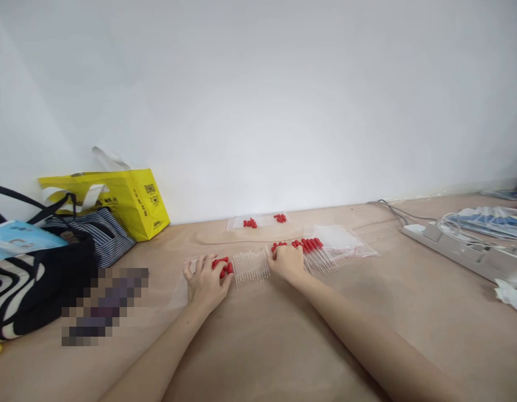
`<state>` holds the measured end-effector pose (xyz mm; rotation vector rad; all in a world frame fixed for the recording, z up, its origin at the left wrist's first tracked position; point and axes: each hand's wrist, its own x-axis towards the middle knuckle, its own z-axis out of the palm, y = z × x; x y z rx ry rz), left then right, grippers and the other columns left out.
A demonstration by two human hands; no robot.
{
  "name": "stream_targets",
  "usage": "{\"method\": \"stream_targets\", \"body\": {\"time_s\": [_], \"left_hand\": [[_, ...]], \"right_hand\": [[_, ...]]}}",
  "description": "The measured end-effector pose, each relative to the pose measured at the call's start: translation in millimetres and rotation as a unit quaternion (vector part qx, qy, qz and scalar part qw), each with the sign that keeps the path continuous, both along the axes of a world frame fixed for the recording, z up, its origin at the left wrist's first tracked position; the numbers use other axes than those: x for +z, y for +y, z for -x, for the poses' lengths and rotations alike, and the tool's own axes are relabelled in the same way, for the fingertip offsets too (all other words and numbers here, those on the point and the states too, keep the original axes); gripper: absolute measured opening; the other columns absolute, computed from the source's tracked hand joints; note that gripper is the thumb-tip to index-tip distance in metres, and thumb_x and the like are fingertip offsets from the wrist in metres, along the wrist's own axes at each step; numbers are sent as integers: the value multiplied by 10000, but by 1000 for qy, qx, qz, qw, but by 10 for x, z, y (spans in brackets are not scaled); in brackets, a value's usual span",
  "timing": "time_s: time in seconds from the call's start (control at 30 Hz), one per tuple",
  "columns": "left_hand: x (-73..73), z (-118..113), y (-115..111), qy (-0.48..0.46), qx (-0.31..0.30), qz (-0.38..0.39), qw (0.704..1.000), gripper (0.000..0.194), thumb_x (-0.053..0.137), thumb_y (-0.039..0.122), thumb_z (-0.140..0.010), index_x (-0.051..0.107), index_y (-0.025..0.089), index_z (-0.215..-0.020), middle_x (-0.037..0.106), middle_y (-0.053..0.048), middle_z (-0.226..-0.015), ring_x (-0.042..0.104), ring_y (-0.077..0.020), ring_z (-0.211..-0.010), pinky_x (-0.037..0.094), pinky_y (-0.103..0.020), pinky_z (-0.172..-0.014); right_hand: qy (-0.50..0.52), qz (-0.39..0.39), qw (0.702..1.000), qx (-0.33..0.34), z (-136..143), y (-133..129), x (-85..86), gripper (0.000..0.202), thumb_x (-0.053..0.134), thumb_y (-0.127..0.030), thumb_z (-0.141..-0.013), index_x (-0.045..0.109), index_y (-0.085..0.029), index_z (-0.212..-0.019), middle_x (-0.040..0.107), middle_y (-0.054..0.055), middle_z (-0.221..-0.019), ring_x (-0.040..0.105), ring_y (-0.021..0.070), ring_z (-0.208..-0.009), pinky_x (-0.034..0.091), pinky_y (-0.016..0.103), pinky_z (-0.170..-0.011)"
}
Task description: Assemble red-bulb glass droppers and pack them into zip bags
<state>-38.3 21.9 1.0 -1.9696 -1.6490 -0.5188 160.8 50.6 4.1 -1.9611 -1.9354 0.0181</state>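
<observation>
Sticks (pixel 250 266), pale and slender, lie side by side on the brown table (pixel 250 346) between two hands. Left hand (pixel 207 282): fingers loosely spread over red pieces (pixel 229 268). Right hand (pixel 288 261): fingers curled at the row's right end; any grip cannot be discerned. Sound handling probably calls for light fingertip contact, keeping neighbours parallel. Long axes run roughly from wall toward person; at right, red-headed sticks (pixel 322 258) point heads wallward, stems slanting rightward toward the person.
</observation>
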Motion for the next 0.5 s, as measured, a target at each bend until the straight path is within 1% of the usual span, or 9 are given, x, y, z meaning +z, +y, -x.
{"method": "stream_targets", "body": {"time_s": [0.1, 0.2, 0.3, 0.37, 0.43, 0.5], "left_hand": [[-63, -35, 47, -3, -11, 8, 1000, 153, 509, 299, -738, 649, 245, -768, 559, -69, -1093, 417, -273, -1057, 151, -517, -928], [-98, -50, 82, -9, -16, -3, 1000, 164, 496, 266, -749, 651, 230, -710, 577, -70, -1069, 439, -267, -1038, 155, -513, -930], [-90, -51, 78, -23, -21, -25, 999, 186, 473, 236, -767, 650, 213, -717, 596, -76, -1046, 459, -262, -1026, 156, -505, -935], [-58, -55, 38, -42, -26, -44, 998, 198, 458, 230, -782, 649, 211, -734, 608, -73, -1032, 465, -264, -1025, 153, -503, -938], [-17, -72, -36, -63, -52, -52, 995, 194, 458, 240, -791, 648, 219, -759, 613, -63, -1025, 463, -262, -1030, 159, -496, -940], [18, -107, -132, -82, -114, -31, 990, 180, 468, 260, -794, 645, 233, -779, 610, -49, -1023, 456, -252, -1036, 201, -469, -930]], "right_hand": [[18, -48, 996, 70, -147, -204, -47, 207, 465, -291, -753, 624, -182, -676, 650, 55, -741, 549, 194, -787, 266, 323, -738], [36, -83, 986, 141, -345, -403, -145, 184, 493, -282, -755, 594, -179, -643, 629, 35, -732, 526, 163, -752, 282, 288, -725], [48, -89, 973, 210, -524, -531, -229, 154, 524, -274, -759, 589, -181, -656, 601, 20, -699, 503, 149, -734, 301, 257, -686], [54, -82, 965, 243, -605, -570, -259, 144, 536, -284, -768, 600, -188, -681, 593, 11, -680, 495, 147, -725, 309, 256, -679], [59, -71, 962, 259, -648, -578, -273, 145, 551, -298, -769, 610, -195, -686, 596, 6, -671, 492, 148, -718, 314, 262, -688], [69, -60, 962, 258, -661, -567, -280, 152, 572, -311, -758, 616, -201, -663, 600, 0, -662, 492, 149, -714, 319, 264, -691]]}}
